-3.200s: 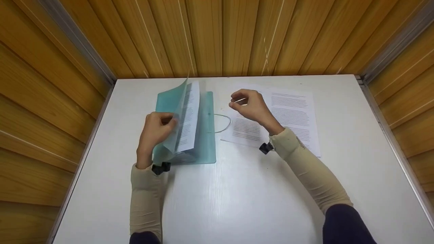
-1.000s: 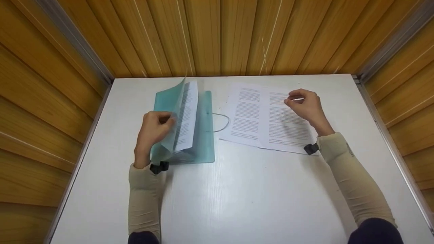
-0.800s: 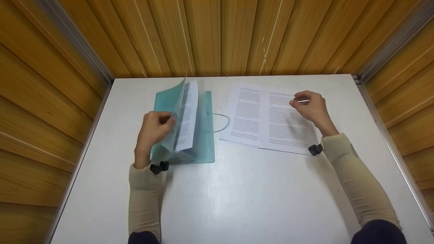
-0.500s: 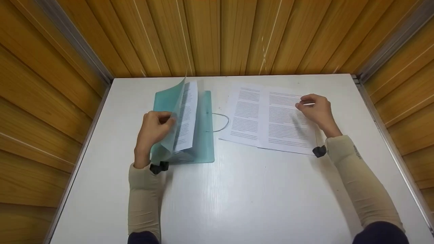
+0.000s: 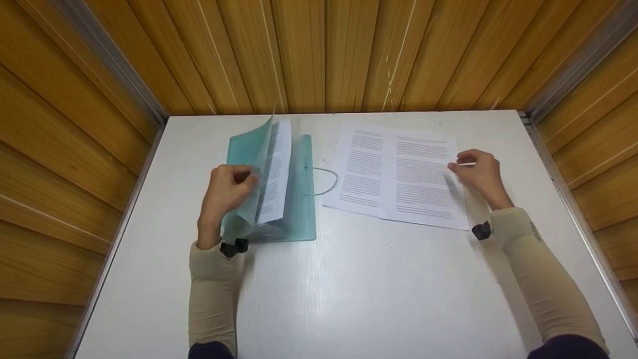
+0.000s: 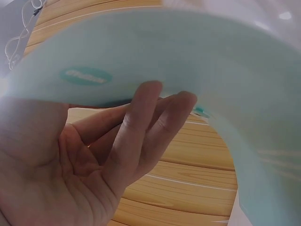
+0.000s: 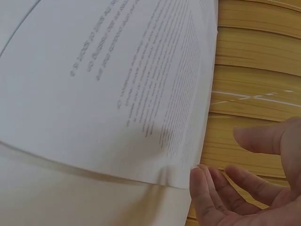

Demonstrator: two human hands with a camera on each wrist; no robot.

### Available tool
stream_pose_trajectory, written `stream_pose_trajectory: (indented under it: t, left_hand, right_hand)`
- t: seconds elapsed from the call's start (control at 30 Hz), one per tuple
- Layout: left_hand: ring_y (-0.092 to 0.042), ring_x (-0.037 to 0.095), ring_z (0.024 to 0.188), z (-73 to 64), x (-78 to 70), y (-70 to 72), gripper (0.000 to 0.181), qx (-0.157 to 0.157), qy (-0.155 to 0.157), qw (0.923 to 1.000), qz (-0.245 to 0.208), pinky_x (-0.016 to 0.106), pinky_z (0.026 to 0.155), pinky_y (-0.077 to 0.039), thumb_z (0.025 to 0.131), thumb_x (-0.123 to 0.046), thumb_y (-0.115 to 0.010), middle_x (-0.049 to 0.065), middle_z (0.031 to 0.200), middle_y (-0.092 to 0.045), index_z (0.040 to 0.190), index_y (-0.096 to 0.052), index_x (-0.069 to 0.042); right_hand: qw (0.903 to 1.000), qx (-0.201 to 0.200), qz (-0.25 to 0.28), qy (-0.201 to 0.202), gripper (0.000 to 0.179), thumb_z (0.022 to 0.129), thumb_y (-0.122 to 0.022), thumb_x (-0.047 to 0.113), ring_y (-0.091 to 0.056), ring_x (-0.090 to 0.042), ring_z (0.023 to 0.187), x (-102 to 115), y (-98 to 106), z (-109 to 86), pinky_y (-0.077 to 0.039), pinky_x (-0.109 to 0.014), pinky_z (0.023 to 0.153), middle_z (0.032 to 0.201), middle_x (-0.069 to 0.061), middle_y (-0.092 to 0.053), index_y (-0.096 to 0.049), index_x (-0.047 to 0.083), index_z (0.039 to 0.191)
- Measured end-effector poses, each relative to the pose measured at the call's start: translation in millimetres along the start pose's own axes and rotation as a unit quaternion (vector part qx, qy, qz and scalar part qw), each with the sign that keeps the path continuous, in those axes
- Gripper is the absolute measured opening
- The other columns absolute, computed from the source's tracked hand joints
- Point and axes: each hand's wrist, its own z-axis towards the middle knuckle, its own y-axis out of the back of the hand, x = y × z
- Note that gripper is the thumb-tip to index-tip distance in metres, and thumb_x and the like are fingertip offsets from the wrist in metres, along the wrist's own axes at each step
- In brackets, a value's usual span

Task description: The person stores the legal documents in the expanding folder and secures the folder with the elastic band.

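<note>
My left hand [image 5: 228, 192] pinches the raised translucent teal cover of a report folder [image 5: 300, 214], at the left of the table in the head view. In the left wrist view the curved cover [image 6: 188, 52] lies against the fingers of my left hand [image 6: 108, 155]. Printed sheets [image 5: 279, 174] stand half lifted inside the folder. To the right lie two printed papers [image 5: 364, 167], side by side and slightly overlapping. My right hand [image 5: 481, 172] hovers at their right edge. In the right wrist view its thumb and fingers are apart with nothing between, beside the paper [image 7: 94, 103].
A thin wire-like fastener loop [image 5: 335, 180] sticks out of the folder's right edge toward the papers. The white table [image 5: 349, 289] is bounded by wood-look panels [image 5: 344, 55] at the back and on both sides.
My right hand has moved right, from between the folder and the papers, across the sheets to their right edge, then a little toward me. My left hand and the folder stay put.
</note>
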Motion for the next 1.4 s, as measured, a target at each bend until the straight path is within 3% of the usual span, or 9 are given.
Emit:
stream_pose_trajectory:
  t: [0.27, 0.53, 0.83, 1.23, 1.4]
  left_hand:
    - [-0.067, 0.025, 0.082, -0.7, 1.6, -0.3, 0.026, -0.002, -0.002, 1.0000, -0.001, 0.035, 0.073, -0.053, 0.097, -0.009, -0.065, 0.017, 0.104, -0.080, 0.115, -0.082, 0.002]
    - [-0.076, 0.030, 0.094, 0.2, 0.6, -1.7, 0.030, -0.005, -0.005, 1.0000, 0.004, 0.037, 0.079, -0.056, 0.097, -0.009, -0.065, 0.019, 0.111, -0.080, 0.120, -0.079, 0.003]
    - [-0.072, 0.028, 0.090, 0.4, -0.3, -1.4, 0.032, 0.000, 0.008, 0.9999, 0.010, 0.038, 0.079, -0.056, 0.098, -0.012, -0.065, 0.018, 0.112, -0.080, 0.124, -0.077, 0.003]
    - [-0.066, 0.024, 0.080, 0.6, 0.7, -1.5, 0.029, 0.000, 0.002, 1.0000, 0.008, 0.035, 0.072, -0.053, 0.097, -0.011, -0.065, 0.016, 0.104, -0.080, 0.118, -0.080, 0.001]
    - [-0.074, 0.027, 0.089, 0.9, 2.2, -1.6, 0.030, -0.002, -0.005, 1.0000, 0.005, 0.038, 0.078, -0.056, 0.096, -0.009, -0.065, 0.019, 0.108, -0.080, 0.119, -0.080, 0.003]
  right_hand:
    - [0.9995, 0.014, 0.007, -0.027, 0.061, 0.104, -0.068, 0.031, -0.054, -0.046, 0.138, -17.4, 2.5, -2.0, -0.044, -0.058, 0.116, 0.151, -0.029, -0.053, -0.051, -0.003, 0.151]
    - [0.9997, 0.011, -0.008, -0.019, 0.063, 0.102, -0.071, 0.029, -0.053, -0.048, 0.137, -28.0, -0.1, -4.3, -0.042, -0.058, 0.113, 0.148, -0.031, -0.054, -0.052, -0.007, 0.149]
    - [0.9996, 0.012, -0.011, -0.022, 0.062, 0.099, -0.073, 0.022, -0.055, -0.044, 0.130, -25.3, -6.3, -6.1, -0.045, -0.048, 0.105, 0.145, -0.032, -0.055, -0.051, -0.009, 0.148]
    - [0.9998, -0.001, -0.014, -0.015, 0.069, 0.093, -0.078, 0.010, -0.052, -0.046, 0.128, -21.2, -14.1, -6.5, -0.046, -0.055, 0.109, 0.144, -0.034, -0.052, -0.046, -0.012, 0.150]
    - [0.9997, -0.001, -0.022, -0.013, 0.071, 0.091, -0.080, 0.011, -0.054, -0.048, 0.129, -25.3, -13.9, -4.1, -0.047, -0.055, 0.107, 0.142, -0.035, -0.054, -0.047, -0.012, 0.149]
